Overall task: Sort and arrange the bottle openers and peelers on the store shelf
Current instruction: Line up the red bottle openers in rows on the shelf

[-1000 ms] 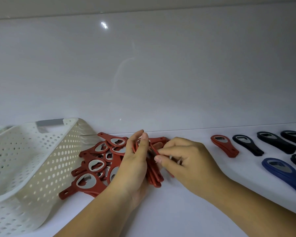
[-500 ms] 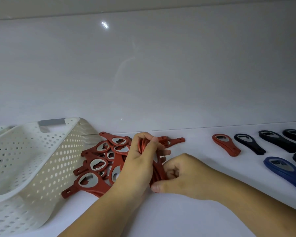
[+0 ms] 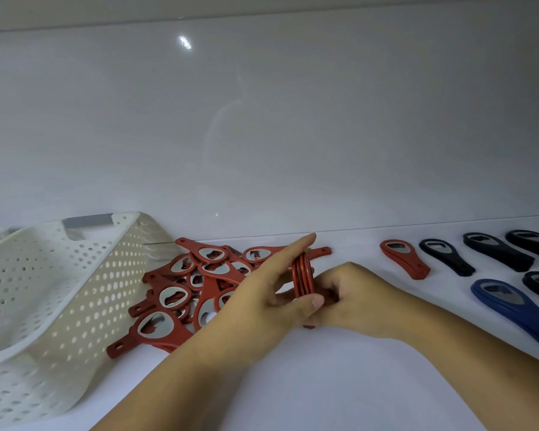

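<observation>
A loose heap of red bottle openers (image 3: pixel 196 284) lies on the white shelf (image 3: pixel 293 384) beside the tipped basket. Between both hands stands a stack of red openers (image 3: pixel 303 276), held on edge. My left hand (image 3: pixel 262 293) grips the stack, index finger stretched along its top and thumb under its near end. My right hand (image 3: pixel 352 298) curls round the stack's right side from below. Further right lie a small red stack (image 3: pixel 405 258), several black openers (image 3: pixel 447 256) and a blue stack (image 3: pixel 517 309).
A white perforated basket (image 3: pixel 44 293) lies tilted on its side at the left, its mouth facing the heap. The glossy white back wall (image 3: pixel 262 135) rises straight behind the shelf. Bare shelf surface runs along the front.
Both hands have gathered the red openers into a tighter stack, now turned on edge. My left index finger has straightened along the top and my right hand has shifted under the stack.
</observation>
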